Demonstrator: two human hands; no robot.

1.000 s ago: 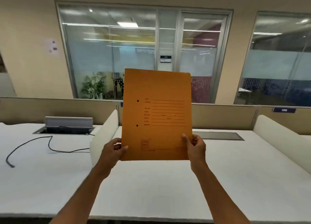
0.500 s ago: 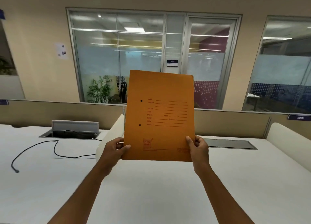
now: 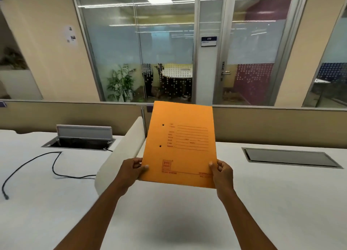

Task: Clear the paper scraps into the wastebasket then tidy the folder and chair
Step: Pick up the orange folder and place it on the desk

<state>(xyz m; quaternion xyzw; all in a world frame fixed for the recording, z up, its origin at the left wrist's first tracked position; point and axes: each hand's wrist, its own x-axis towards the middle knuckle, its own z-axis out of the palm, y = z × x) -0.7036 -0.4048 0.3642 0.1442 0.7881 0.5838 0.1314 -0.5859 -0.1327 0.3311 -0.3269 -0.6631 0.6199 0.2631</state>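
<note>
White surface [image 3: 262, 202] in glass-walled office; orange folder [image 3: 180, 144] upright between left hand [image 3: 131, 170] and right hand [image 3: 222, 171], both pinching its bottom corners.

Office, white desks [image 3: 244, 202], partition panels [image 3: 272, 125], glass-walled meeting room [image 3: 169, 62]

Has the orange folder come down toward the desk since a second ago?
Yes. The folder now sits lower: its top edge is level with the partition rail, where before it stood well above it. Left hand and right hand grip its bottom corners.
</note>
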